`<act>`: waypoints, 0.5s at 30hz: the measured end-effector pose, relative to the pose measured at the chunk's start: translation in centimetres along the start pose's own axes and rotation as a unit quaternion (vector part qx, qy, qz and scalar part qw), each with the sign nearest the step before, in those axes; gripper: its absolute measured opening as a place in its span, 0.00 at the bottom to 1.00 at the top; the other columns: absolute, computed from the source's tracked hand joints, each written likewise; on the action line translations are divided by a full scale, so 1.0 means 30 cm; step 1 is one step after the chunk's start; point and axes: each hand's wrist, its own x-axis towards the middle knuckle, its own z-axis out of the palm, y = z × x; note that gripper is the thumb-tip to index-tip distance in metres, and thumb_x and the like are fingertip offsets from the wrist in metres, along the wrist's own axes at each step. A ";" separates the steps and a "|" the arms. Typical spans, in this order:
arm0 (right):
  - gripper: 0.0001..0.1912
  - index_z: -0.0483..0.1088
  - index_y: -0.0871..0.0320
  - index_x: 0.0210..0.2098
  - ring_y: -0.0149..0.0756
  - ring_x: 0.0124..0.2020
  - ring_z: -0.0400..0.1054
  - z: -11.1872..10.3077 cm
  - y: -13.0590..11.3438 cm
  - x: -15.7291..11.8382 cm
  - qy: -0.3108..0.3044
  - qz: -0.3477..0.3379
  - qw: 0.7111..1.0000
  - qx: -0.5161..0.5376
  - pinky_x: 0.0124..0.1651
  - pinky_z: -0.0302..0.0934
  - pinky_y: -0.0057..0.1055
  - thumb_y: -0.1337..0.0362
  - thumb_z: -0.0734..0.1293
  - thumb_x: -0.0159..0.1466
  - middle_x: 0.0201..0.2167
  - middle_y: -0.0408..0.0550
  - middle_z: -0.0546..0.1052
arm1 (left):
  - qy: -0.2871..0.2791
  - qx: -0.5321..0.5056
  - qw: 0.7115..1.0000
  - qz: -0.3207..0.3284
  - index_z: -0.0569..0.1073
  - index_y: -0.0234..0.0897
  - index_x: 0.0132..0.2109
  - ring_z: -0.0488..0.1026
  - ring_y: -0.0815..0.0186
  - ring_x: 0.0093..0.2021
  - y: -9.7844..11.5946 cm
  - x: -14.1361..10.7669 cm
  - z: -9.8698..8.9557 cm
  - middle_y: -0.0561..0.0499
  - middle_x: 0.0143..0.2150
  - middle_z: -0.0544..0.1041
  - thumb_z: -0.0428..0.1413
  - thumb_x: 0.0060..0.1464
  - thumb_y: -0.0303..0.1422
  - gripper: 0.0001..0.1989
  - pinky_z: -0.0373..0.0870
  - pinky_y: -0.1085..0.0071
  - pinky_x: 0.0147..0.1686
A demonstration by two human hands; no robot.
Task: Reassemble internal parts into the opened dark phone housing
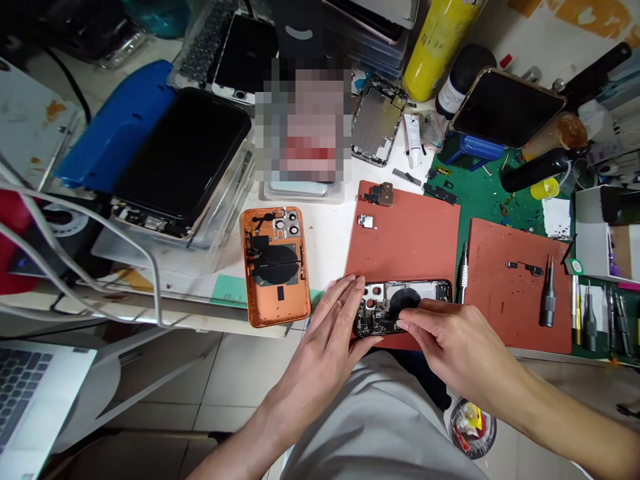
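A phone housing with exposed inner parts (406, 300) lies sideways on the near edge of a red-brown mat (400, 240). My left hand (336, 327) rests against the housing's left end, its fingers extended and the thumb along the near edge. Over the lower middle of the housing is my right hand (435, 327), thumb and index finger pinched together; anything between the fingertips is too small to make out. An orange phone back (277, 293) lies to the left of my left hand. Small metal parts (383, 194) sit at the mat's far end.
A second mat (510, 313) on the right holds a screwdriver (549, 300) and a small black part. Another screwdriver (464, 273) lies between the mats. A large black-screened device (185, 153) is at the left, near white cables (125, 233). A phone (507, 107) stands raised behind.
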 end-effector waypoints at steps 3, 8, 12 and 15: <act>0.18 0.75 0.53 0.30 0.33 0.21 0.59 -0.014 -0.003 0.016 -0.012 0.008 1.000 -0.002 0.28 0.46 0.34 0.70 0.60 0.73 0.25 0.42 0.72 | 0.004 0.004 1.000 0.004 0.48 0.38 0.82 0.62 0.56 0.78 0.003 0.002 -0.001 0.39 0.75 0.69 0.61 0.70 0.35 0.43 0.63 0.54 0.77; 0.17 0.74 0.53 0.31 0.32 0.22 0.60 -0.015 0.004 0.018 -0.025 0.003 0.998 0.057 0.29 0.49 0.32 0.70 0.61 0.73 0.24 0.40 0.72 | 0.005 0.006 1.000 0.005 0.48 0.38 0.82 0.63 0.56 0.78 0.002 0.001 0.002 0.38 0.75 0.70 0.62 0.70 0.35 0.44 0.64 0.53 0.77; 0.18 0.76 0.54 0.33 0.34 0.23 0.63 0.004 0.006 -0.002 0.022 -0.039 0.999 -0.017 0.27 0.46 0.33 0.73 0.59 0.73 0.25 0.42 0.72 | 0.005 0.009 1.000 0.006 0.49 0.35 0.81 0.62 0.57 0.78 -0.001 0.000 0.003 0.39 0.75 0.70 0.62 0.70 0.35 0.43 0.61 0.56 0.78; 0.19 0.79 0.56 0.37 0.34 0.24 0.65 0.016 0.009 -0.016 0.072 -0.090 0.991 -0.066 0.26 0.46 0.34 0.76 0.58 0.71 0.25 0.42 0.72 | 0.005 0.009 1.000 0.006 0.50 0.34 0.81 0.61 0.59 0.78 -0.001 0.000 0.001 0.39 0.75 0.70 0.62 0.70 0.34 0.42 0.60 0.58 0.78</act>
